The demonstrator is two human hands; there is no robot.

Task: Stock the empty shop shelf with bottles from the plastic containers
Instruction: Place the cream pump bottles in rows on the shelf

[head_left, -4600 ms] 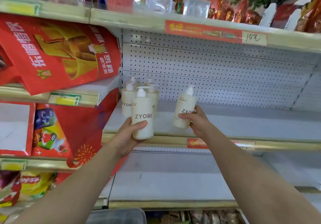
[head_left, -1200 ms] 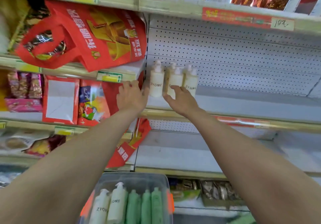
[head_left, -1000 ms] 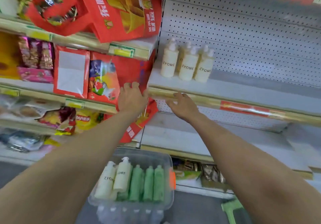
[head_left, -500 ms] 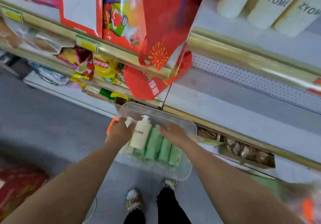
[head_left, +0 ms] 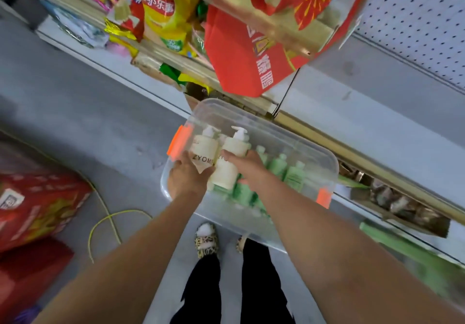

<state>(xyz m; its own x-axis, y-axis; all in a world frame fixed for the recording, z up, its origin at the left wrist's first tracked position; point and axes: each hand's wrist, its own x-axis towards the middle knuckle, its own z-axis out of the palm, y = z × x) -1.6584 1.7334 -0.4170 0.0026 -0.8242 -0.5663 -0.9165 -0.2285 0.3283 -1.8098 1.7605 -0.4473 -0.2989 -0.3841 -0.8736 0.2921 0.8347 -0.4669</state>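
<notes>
**Both hands on cream bottles inside the clear container**

The left hand (head_left: 187,180) grips the lower body of a cream plastic pump bottle lettered "ZYOME" (head_left: 205,149). Its fingers are curled round the bottle's left side, with the thumb across the front. The right hand (head_left: 249,170) grips a second cream pump bottle (head_left: 234,155), touching the first on its right. The thumb lies on the front and the fingers are wrapped behind, mostly hidden by the bottle. This bottle's lettering is covered by the thumb.

Both bottles stand upright, pump heads away from the wrists, inside a clear rectangular plastic container (head_left: 284,135). Whether they rest on its floor or are lifted cannot be told.

Just right of the right fingers, a row of pale green plastic bottles (head_left: 278,166) stands in the same container. The forearm cuts them off, so their number is unclear. An orange clip (head_left: 179,140) sits on the container's end left of the left fingers. Another orange clip (head_left: 324,198) sits on its right end.

Beyond the fingers, a bare grey metal shelf board (head_left: 377,132) runs to the right. Above the fingers hangs a red fabric bag with white characters (head_left: 239,57). A yellow crisp packet (head_left: 163,12) shows up and left, and the goods around it are blurred.

Below the wrists are leopard-print slippers (head_left: 206,240) on the grey floor (head_left: 75,112). Far left lie a thin yellow cable (head_left: 105,224) and a red printed carton (head_left: 35,210), which the frame edge cuts off.
</notes>
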